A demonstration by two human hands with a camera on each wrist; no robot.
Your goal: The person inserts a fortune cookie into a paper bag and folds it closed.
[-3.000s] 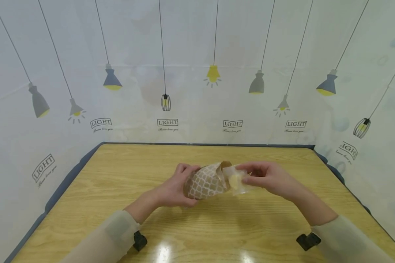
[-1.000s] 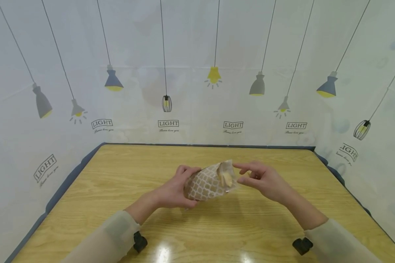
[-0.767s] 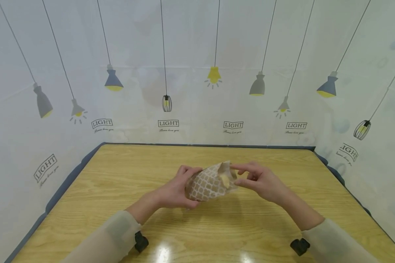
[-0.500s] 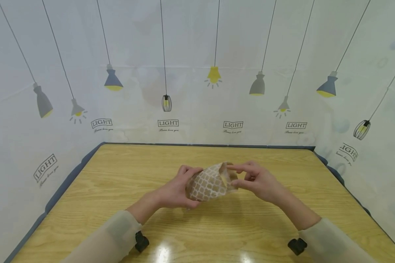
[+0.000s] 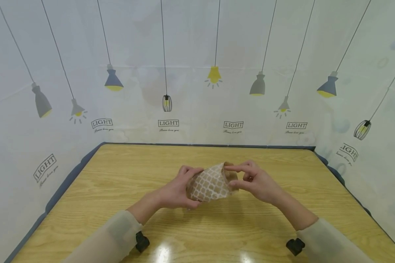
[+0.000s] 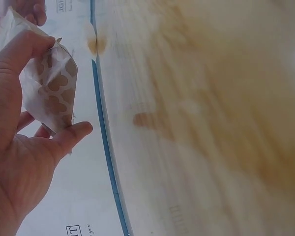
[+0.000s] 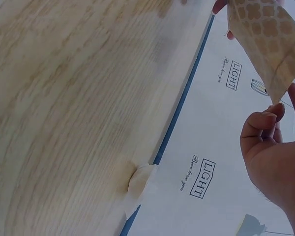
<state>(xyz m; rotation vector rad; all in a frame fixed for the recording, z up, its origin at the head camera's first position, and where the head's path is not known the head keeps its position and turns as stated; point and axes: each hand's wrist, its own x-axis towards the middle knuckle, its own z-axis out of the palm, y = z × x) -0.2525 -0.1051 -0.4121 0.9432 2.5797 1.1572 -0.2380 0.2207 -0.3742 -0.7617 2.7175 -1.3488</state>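
Observation:
A small brown paper bag (image 5: 209, 183) with a white lattice pattern is held above the table, tilted, its mouth facing right. My left hand (image 5: 177, 188) grips its closed end, thumb below and fingers over the far side. At the mouth, the right hand (image 5: 260, 182) has its forefinger stretched past the upper rim, while the thumb touches the nearer edge. In the right wrist view, this hand (image 7: 278, 157) pinches the corner of the bag (image 7: 268, 42). The left wrist view shows the left thumb (image 6: 73, 137) under the bag (image 6: 54, 91). The bag's contents are hidden.
A wooden table (image 5: 197, 233) spreads below both hands, with a dark blue edge strip (image 5: 197, 145) along its back. White sheets (image 5: 191, 44) printed with hanging lamps rise behind and at both sides. Black wrist mounts (image 5: 141, 241) hang under the sleeves.
The clear packet with pale yellow contents, first pinched by my right hand, has gone into the bag's mouth and out of sight. My right hand has moved left; the left keeps its grip.

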